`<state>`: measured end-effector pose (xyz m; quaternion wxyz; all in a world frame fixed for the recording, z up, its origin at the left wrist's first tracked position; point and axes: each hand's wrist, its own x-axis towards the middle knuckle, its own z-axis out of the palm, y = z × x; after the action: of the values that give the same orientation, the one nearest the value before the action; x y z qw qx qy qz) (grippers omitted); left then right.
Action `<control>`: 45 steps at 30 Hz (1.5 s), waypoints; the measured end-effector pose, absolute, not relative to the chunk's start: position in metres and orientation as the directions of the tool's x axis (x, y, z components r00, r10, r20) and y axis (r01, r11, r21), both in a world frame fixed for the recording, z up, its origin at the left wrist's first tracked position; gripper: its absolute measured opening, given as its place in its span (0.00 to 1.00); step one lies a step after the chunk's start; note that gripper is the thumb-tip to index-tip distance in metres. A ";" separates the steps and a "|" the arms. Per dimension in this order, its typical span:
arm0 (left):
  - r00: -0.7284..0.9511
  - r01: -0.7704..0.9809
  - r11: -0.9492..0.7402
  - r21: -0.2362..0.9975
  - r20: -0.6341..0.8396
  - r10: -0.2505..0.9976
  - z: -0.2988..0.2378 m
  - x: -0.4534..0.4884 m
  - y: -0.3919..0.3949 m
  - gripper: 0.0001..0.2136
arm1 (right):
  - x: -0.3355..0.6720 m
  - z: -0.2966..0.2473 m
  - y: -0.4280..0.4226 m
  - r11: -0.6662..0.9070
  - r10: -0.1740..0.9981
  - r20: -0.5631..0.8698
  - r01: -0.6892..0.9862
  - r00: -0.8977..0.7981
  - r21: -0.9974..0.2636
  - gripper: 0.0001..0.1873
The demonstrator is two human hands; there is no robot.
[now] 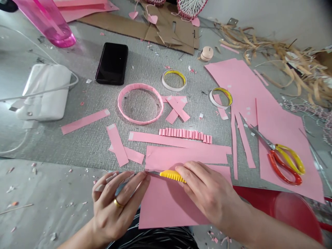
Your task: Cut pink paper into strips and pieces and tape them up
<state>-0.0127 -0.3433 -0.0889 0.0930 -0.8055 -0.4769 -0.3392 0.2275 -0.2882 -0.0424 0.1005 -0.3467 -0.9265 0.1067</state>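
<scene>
My right hand (207, 190) is closed around the ribbed yellow handle of a craft knife (172, 175). Its thin blade points left, lying along the upper edge of a pink paper sheet (166, 207) that hangs over the table's front edge. My left hand (121, 200), with a gold ring, pinches the sheet's upper left corner by the blade tip. Just above, a wide pink strip (181, 154) lies on the table. Beyond it are a long narrow strip (155, 139) with a white tab and a row of small folded pink loops (181, 133).
A pink paper ring (140, 121), two tape rolls (174, 80) and a black phone (112, 64) lie farther back. Red and yellow scissors (285, 162) rest on pink paper (280, 135) at right. A white charger (46, 91) and pink bottle (49, 26) are at left.
</scene>
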 end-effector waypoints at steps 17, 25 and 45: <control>0.356 0.826 -0.542 0.156 0.602 0.715 -0.084 -0.013 -0.342 0.14 | 0.229 -0.044 -0.289 0.718 0.672 0.028 0.641 -0.740 -0.271 0.18; 0.353 0.838 -0.522 0.156 0.575 0.738 -0.085 -0.014 -0.345 0.15 | 0.236 -0.040 -0.289 0.749 0.645 0.013 0.628 -0.764 -0.210 0.19; 0.331 0.832 -0.516 0.204 0.564 0.757 -0.086 -0.018 -0.345 0.15 | 0.292 -0.032 -0.282 0.739 0.655 -0.037 0.651 -0.754 -0.173 0.19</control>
<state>-0.0175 -0.3446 -0.0858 0.0606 -0.8135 -0.4882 -0.3102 0.2923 -0.2817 -0.0320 0.0133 -0.3502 -0.9324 0.0879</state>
